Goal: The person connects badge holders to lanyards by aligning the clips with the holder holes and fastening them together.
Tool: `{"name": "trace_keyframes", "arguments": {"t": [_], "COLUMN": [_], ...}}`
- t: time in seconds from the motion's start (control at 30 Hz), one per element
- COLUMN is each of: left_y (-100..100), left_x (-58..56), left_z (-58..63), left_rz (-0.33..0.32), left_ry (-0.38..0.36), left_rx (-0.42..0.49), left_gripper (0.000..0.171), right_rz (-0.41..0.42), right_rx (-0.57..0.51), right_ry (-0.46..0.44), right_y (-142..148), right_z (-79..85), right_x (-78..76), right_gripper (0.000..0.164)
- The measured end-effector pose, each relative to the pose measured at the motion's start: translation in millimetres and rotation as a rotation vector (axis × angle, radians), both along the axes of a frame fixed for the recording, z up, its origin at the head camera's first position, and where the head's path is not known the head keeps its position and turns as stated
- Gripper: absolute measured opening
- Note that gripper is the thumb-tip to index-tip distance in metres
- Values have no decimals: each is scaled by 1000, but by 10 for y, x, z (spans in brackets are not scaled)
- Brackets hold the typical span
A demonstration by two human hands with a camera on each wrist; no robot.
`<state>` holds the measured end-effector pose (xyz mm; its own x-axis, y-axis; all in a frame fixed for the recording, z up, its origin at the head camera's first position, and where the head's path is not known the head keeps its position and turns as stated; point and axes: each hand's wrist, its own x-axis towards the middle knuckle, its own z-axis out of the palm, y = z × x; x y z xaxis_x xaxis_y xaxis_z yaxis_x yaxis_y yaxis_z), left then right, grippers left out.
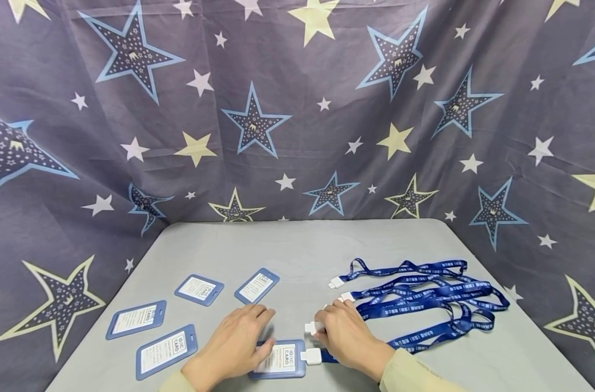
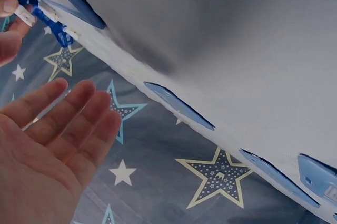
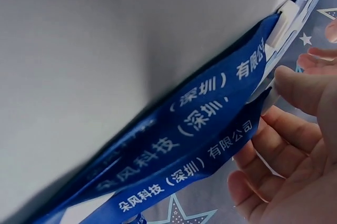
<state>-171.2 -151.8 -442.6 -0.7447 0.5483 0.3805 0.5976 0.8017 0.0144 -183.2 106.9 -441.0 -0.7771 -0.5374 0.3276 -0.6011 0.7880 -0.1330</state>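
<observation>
My left hand (image 1: 237, 342) hovers over the left end of a blue ID card holder (image 1: 280, 368), its thumb overlapping the card in the head view. The left wrist view shows the fingers (image 2: 84, 124) of that hand extended and holding nothing. At the holder's right end sits the white clip (image 1: 311, 356) of a blue lanyard, joined to its slot. My right hand (image 1: 348, 333) pinches the white clip (image 1: 313, 328) of another lanyard between thumb and fingers. In the right wrist view, blue printed straps (image 3: 195, 124) run away from the hand (image 3: 300, 145).
Several card holders lie at the left, among them one upper holder (image 1: 199, 289), a tilted holder (image 1: 257, 286) and a lower-left holder (image 1: 166, 352). More blue lanyards (image 1: 430, 294) spread across the right side of the grey table (image 1: 297, 245). A star-printed curtain (image 1: 297, 81) surrounds the table.
</observation>
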Motion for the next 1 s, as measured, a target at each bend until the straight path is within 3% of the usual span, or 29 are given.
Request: {"name": "trace_keyframes", "arguments": {"t": [0.43,1.0], "left_y": [-3,-30], "left_x": [-140,-304], "left_z": [34,36], "left_rz": [65,160], "left_ry": [60,5], "left_rx": [45,67], "left_gripper": [52,57], "right_rz": [5,11], "right_rx": [-29,-35], "right_ry": [37,50], "right_y": [39,66], "right_z": [24,1], "right_x": [68,95], "right_gripper": [16,17]}}
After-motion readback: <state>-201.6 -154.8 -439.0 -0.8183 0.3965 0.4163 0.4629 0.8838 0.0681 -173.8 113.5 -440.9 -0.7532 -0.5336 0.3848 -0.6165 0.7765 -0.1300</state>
